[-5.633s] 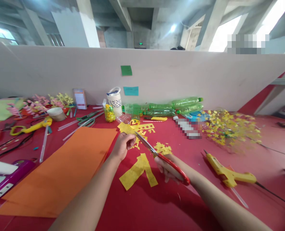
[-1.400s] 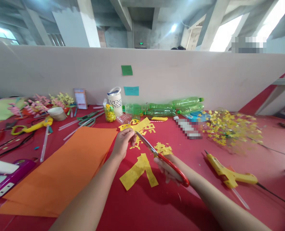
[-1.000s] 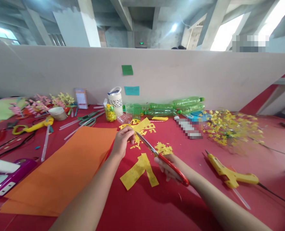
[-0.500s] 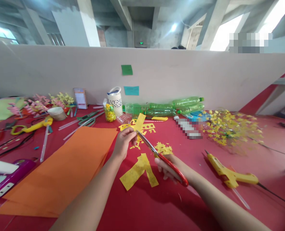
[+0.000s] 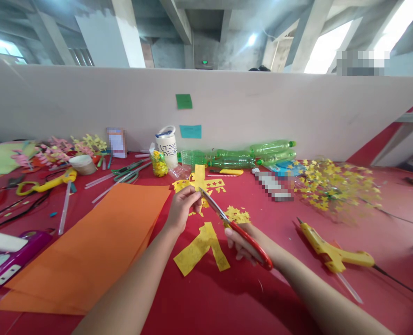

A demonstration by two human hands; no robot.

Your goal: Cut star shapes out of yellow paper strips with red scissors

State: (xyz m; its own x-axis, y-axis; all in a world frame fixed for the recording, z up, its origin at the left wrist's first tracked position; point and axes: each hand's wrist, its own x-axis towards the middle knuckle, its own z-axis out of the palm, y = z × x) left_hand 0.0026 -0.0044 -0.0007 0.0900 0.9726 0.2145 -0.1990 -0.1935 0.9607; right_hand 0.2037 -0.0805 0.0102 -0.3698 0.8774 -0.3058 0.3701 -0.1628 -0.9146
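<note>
Fingers (image 5: pixel 191 197) of the left hand (image 5: pixel 181 209) are closed in a pinch on a strip of yellow paper (image 5: pixel 199 174), and that strip is standing nearly straight up above the fingertips, over the middle of the red desk (image 5: pixel 227 302). Across from it, the right hand (image 5: pixel 241 246) is wrapped around the red handles of the scissors (image 5: pixel 226 218), blades angled up and to the left, tips right at the strip beside the left thumb; how far the blades are apart, I can't tell. Just behind the pinch lies yellow paper punched with star-shaped holes (image 5: pixel 215 184), while a heap of small yellow stars (image 5: pixel 238 215) sits just beyond the right hand. Closer in, between the two forearms, yellow paper pieces (image 5: pixel 194 255) spread in an upside-down V. Over on the left, big orange sheets (image 5: pixel 91 246) are stacked flat, the left forearm passing over their edge. Out to the right rests a yellow glue gun (image 5: pixel 327 249), nozzle pointing away, and behind it a bushy spray of yellow stars (image 5: pixel 335 188). Along the back, green plastic bottles (image 5: pixel 234 162) lie on their sides, a yellow cutter (image 5: pixel 231 172) in front of them, and a white tumbler (image 5: pixel 166 150) stands upright to their left.
</note>
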